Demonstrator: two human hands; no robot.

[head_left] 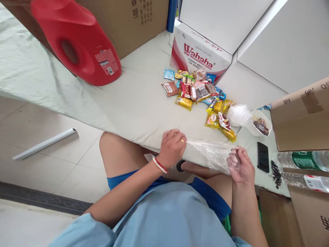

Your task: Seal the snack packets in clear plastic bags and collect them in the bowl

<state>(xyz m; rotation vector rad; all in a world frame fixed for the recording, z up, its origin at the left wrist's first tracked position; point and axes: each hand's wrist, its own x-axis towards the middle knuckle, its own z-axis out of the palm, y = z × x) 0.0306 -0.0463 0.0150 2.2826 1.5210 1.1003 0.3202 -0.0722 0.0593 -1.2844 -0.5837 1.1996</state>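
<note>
Both hands hold a clear plastic bag (210,152) stretched out over the near edge of the table (133,103). My left hand (171,146) is closed, pinching the bag's left end. My right hand (240,165) grips the bag's crumpled right end, its fingers curled under the film. Just beyond the bag lies a heap of several small snack packets (200,96), yellow, red and blue ones.
A big red jug (77,41) stands at the table's far left by a brown carton (133,20). A Wahaha box (199,51), a crumpled bag (239,115), a small white tub (259,123), a black phone (263,156) and two water bottles (300,160) lie right. A white pipe (45,144) is on the floor.
</note>
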